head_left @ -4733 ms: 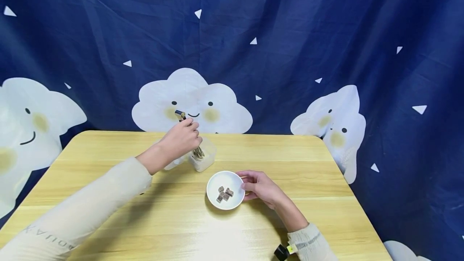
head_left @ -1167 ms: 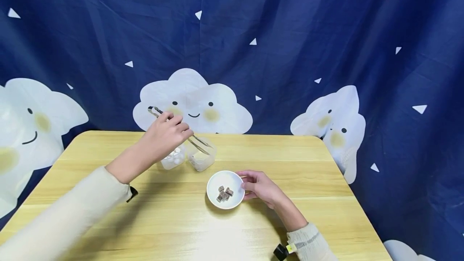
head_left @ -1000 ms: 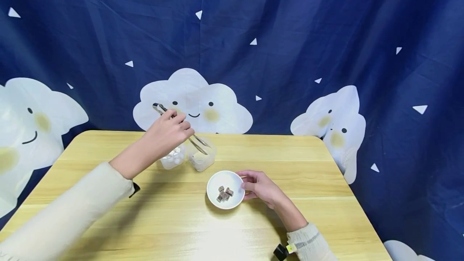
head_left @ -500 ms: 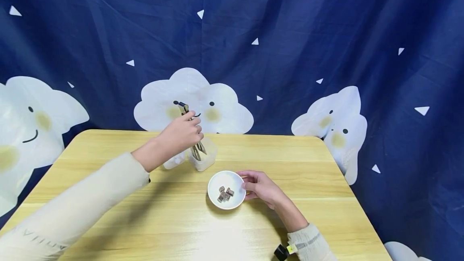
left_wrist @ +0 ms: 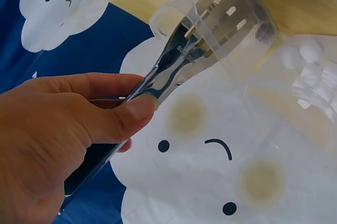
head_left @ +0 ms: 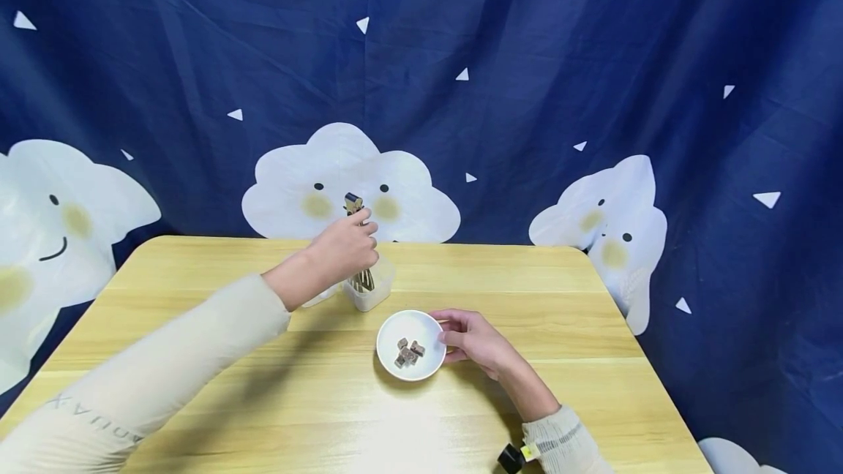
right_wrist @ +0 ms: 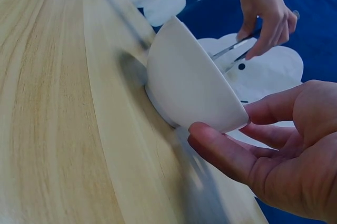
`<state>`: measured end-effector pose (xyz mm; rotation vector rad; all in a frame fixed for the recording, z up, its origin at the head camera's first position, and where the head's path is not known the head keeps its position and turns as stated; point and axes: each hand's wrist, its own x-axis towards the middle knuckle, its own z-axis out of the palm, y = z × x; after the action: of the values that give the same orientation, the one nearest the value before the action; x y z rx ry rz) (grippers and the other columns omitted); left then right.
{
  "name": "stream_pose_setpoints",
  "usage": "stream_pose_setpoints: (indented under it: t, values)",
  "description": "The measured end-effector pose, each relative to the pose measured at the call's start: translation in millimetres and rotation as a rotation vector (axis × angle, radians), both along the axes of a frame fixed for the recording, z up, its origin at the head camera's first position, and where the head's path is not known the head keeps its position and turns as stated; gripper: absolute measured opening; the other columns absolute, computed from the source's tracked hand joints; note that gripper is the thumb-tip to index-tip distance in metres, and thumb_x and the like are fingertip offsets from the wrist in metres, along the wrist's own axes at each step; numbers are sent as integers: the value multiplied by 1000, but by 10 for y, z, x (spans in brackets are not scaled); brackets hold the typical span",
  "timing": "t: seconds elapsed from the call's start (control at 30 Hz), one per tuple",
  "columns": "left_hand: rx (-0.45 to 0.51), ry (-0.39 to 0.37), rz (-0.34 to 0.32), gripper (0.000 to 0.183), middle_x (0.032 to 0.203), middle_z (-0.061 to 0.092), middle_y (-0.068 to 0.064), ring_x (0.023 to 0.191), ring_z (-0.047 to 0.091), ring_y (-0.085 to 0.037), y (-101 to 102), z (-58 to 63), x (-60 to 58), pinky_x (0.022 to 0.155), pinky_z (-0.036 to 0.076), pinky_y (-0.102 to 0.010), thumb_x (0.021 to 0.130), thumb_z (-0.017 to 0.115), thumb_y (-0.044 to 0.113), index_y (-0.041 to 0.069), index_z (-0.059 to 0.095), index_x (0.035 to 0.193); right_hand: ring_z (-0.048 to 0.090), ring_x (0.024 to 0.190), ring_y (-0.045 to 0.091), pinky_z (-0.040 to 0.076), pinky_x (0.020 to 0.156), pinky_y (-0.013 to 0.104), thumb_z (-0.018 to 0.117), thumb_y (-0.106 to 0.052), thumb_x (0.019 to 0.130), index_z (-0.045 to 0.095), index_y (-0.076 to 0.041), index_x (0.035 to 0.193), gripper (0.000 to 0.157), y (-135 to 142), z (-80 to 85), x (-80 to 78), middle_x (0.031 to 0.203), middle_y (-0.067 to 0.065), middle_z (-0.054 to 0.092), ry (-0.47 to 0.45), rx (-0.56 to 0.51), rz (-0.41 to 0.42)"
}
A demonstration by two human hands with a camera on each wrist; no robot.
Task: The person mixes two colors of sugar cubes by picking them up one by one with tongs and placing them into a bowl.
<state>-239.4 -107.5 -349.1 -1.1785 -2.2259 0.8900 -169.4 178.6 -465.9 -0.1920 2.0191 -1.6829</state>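
My left hand [head_left: 344, 246] grips metal food tongs [left_wrist: 176, 56] between thumb and fingers, their dark handle pointing up. The slotted ends of the tongs reach down into a clear plastic container [head_left: 369, 303] near the back of the table. A few dark pieces [left_wrist: 265, 30] show at that container's bottom in the left wrist view. My right hand [head_left: 476, 341] holds the right side of a white bowl [right_wrist: 184, 77], thumb on its outer wall and fingers at the rim. Several brown cubes [head_left: 410, 353] lie in the bowl, which stands upright on the table.
A second clear container [left_wrist: 292, 100] with white balls [left_wrist: 310, 51] stands beside the first, mostly behind my left hand in the head view. The wooden table [head_left: 527, 298] ends at a blue cloud-printed curtain [head_left: 421, 57]. A black object [head_left: 511, 458] is at my right cuff.
My left hand has moved right with the tongs, which have swung from a leftward slant to nearly upright, their ends lower in the container. The right hand and bowl have stayed put.
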Motion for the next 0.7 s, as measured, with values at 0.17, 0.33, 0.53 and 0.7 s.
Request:
stream_pose_setpoints:
  t: [0.17, 0.33, 0.53, 0.7]
  values:
    - [-46, -20, 28, 11, 84, 77, 11, 91, 60, -16, 48, -24, 15, 109, 39, -38, 79, 87, 21, 27, 78, 78, 69, 92, 18, 64, 77, 35, 59, -3, 99, 55, 4, 144, 46, -2, -11, 4, 107, 15, 65, 2, 2, 0]
    - [-46, -10, 37, 12, 82, 77, 10, 89, 59, -16, 55, -43, 10, 108, 39, -37, 78, 88, 22, 26, 77, 76, 70, 93, 18, 64, 77, 36, 59, -3, 99, 55, 4, 144, 46, -2, -9, 7, 112, 19, 66, 1, -6, 0]
    - [-36, -11, 39, 13, 78, 75, 11, 84, 55, -16, 21, -68, -33, 102, 38, -37, 79, 87, 22, 27, 76, 74, 70, 94, 18, 64, 78, 37, 60, -4, 98, 54, 4, 144, 47, 3, -6, 4, 117, 22, 66, 2, -5, -2]
    - [8, -13, 20, 17, 75, 74, 10, 80, 52, -17, -14, -82, -68, 95, 37, -37, 81, 84, 20, 27, 74, 70, 70, 93, 18, 64, 77, 36, 60, -3, 98, 55, 3, 144, 46, 1, -9, 3, 117, 21, 67, -2, 3, -10]
